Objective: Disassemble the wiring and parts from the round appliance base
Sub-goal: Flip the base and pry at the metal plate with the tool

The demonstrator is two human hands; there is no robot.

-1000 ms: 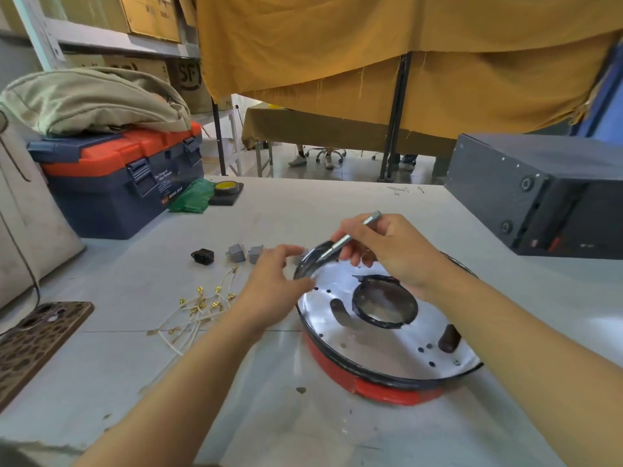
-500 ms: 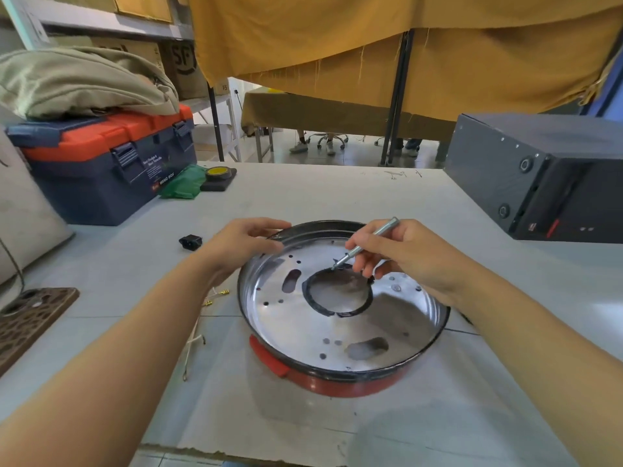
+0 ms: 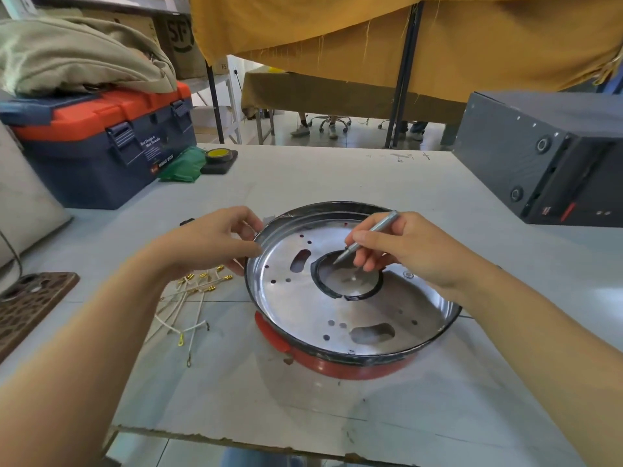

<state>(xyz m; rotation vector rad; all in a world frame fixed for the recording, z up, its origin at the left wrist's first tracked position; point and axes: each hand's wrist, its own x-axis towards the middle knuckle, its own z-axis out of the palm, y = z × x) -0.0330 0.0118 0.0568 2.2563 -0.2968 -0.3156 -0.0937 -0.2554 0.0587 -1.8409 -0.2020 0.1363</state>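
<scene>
The round appliance base [image 3: 340, 360] lies flat in the middle of the table, red outside, shiny metal inside, with a black rim and a black ring [image 3: 316, 279] around its centre hole. My left hand [image 3: 215, 242] grips the rim at the base's left edge. Over the centre, my right hand [image 3: 401, 249] holds a thin grey metal tool [image 3: 365, 235] like a pen, tip touching the black ring. A bunch of white wires [image 3: 188, 305] with brass terminals lies on the table just left of the base.
A blue and orange toolbox [image 3: 101, 146] under a beige bag stands at the back left, with a green cloth [image 3: 183, 168] and a yellow tape roll [image 3: 218, 156] beside it. A dark grey box [image 3: 546, 156] occupies the back right. A patterned phone [image 3: 30, 305] lies at the left edge.
The base went from tilted up on edge to lying flat. My right hand moved the tool from the rim to the centre ring. My left hand stays at the left rim.
</scene>
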